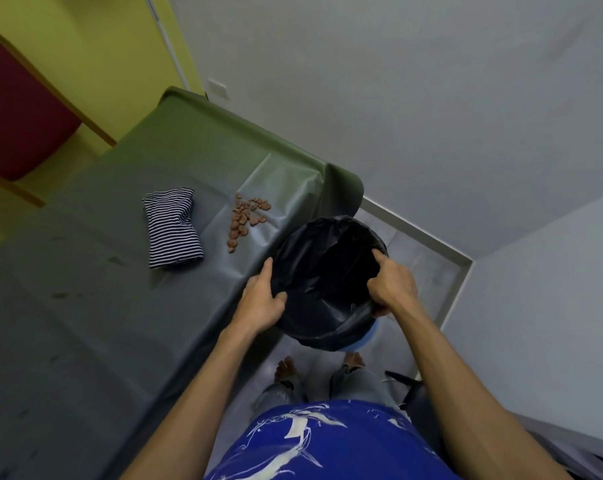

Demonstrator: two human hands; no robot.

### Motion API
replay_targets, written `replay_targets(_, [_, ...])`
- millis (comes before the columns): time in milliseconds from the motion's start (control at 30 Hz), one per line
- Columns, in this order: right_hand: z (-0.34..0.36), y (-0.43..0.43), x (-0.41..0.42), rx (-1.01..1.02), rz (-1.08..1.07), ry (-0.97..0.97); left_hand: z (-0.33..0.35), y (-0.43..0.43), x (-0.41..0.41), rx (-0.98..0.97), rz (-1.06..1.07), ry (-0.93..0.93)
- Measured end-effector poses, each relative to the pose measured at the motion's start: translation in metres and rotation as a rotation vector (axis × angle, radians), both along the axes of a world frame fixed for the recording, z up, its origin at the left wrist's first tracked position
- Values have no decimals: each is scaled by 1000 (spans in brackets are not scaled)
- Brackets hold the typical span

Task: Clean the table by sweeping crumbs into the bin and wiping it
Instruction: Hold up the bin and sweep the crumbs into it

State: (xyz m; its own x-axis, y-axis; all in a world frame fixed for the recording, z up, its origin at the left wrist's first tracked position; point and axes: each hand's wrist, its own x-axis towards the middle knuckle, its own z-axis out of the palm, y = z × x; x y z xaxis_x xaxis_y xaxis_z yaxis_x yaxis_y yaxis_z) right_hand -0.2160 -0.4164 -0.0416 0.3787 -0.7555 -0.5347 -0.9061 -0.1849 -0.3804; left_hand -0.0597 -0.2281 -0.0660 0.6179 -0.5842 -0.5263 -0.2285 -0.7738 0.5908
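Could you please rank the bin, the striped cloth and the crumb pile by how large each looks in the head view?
Largest to smallest:
1. bin, though it is held nearer the camera by the left hand and right hand, which inflates it
2. cloth
3. crumbs

The light is dim and even, with no hard shadows; a pale sheen lies on the table cover (286,181) near its far corner. The wide lens bends the wall edges and stretches the forearms toward the bottom corners. The whole picture is soft, and the bin liner (327,271) shows almost no detail inside.
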Motion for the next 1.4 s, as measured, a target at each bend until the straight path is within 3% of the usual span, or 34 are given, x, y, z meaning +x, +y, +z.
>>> replay_targets(333, [19,-3,9,-11,68,70,49,25,73,-258,153,-279])
replay_targets(533, [18,-12,16,-38,115,81,51,34,113,-212,126,-487])
replay_targets(700, [21,-12,18,-25,102,86,46,36,134,3,330,-660])
replay_targets(867, [11,-18,22,-34,139,134,34,29,156,204,402,-491])
replay_targets(1133, [2,-23,20,13,115,116,32,2,165,68,339,-500])
replay_targets(1400, [1,-26,24,84,49,100,29,-17,166,61,285,-515])
